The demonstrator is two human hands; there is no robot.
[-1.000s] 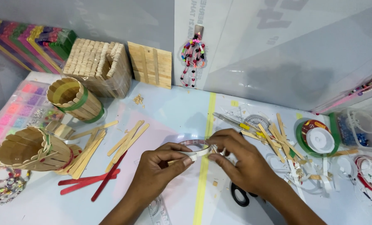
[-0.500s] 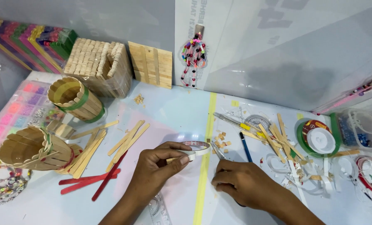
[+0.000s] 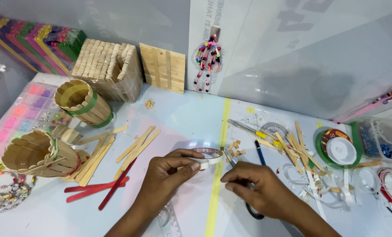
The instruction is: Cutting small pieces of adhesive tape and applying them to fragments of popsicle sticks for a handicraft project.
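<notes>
My left hand pinches a small white tape roll between thumb and fingers, just above the table beside a yellow tape line. To its right, my right hand lies closed over a pair of scissors. The metal blades stick out toward the roll and a black handle loop shows under the palm. A blue pen lies just beyond the right hand.
Loose plain wooden sticks and red sticks lie left of the hands. Two stick-built cups, a stick box and bead trays stand at the left. Stick scraps, white strips and a thread spool crowd the right.
My right hand left the tape roll, dropped to the table and closed on the scissors. My left hand kept the roll and barely moved.
</notes>
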